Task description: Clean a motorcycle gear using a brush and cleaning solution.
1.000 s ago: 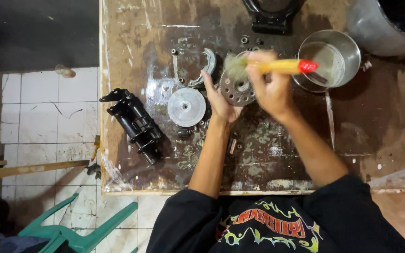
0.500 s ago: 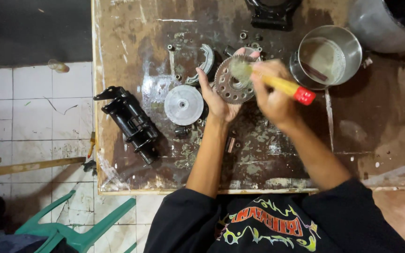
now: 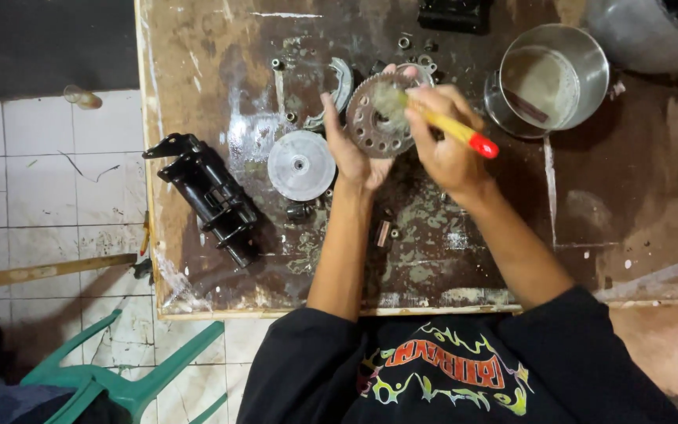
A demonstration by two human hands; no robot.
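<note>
Over gear [image 3: 377, 118], right hand [image 3: 445, 149] angled, brush [image 3: 441, 122] gripped.

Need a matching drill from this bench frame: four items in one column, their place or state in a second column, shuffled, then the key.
Items
1. toothed disc
2. brush
3. metal pot
4. black housing

Places or states
A. lies at the bench's left edge, untouched
B. held in the right hand, yellow handle with a red tip
C. stands beyond the right hand, with cloudy liquid inside
D. held up in the left hand, bristles against its face

Pairs: 1-D, 2-B, 3-C, 4-A
</note>
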